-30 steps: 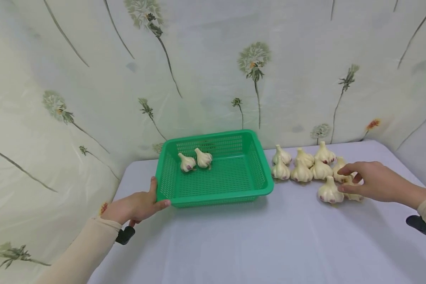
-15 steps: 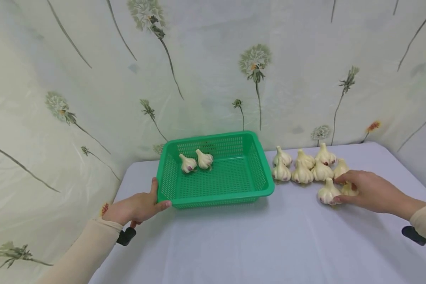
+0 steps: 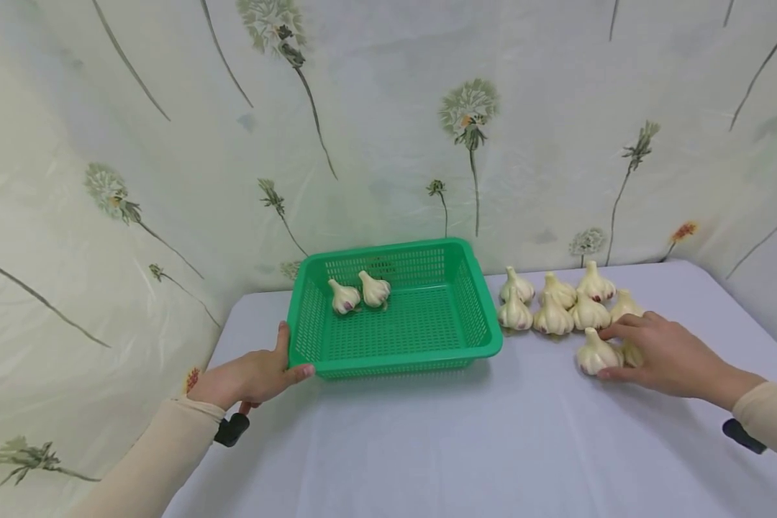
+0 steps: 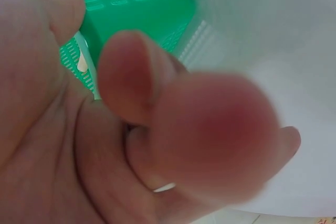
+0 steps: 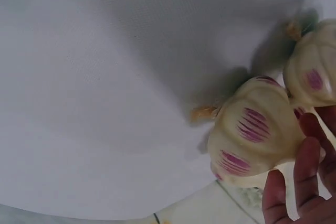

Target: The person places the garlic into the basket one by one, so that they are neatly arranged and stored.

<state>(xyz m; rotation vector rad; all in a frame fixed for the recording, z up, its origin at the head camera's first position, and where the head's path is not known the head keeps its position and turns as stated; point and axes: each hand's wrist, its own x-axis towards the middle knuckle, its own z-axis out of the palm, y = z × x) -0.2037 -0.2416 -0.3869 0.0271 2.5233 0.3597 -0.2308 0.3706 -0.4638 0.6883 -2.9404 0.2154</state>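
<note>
My right hand (image 3: 670, 360) pinches a garlic bulb (image 3: 596, 352) at the front of a cluster, thumb low on its side and forefinger near its neck. Another bulb (image 3: 631, 354) is partly hidden behind those fingers. In the right wrist view, fingertips (image 5: 307, 161) meet the edge of a purple-streaked garlic bulb (image 5: 254, 129). My left hand (image 3: 255, 374) rests against the near left corner of a green plastic basket (image 3: 395, 362), forefinger along the left side and thumb along the front. Two garlic bulbs (image 3: 375, 289) lie inside, toward the back left.
Several more garlic bulbs (image 3: 553, 316) stand close together right of the basket, near the table's back edge. A flower-printed cloth (image 3: 388, 144) hangs behind the pale table (image 3: 440, 446).
My right hand has come down and leftward onto the front garlic bulb and closed its fingers around it. That bulb has shifted slightly left. The left hand and basket hold still.
</note>
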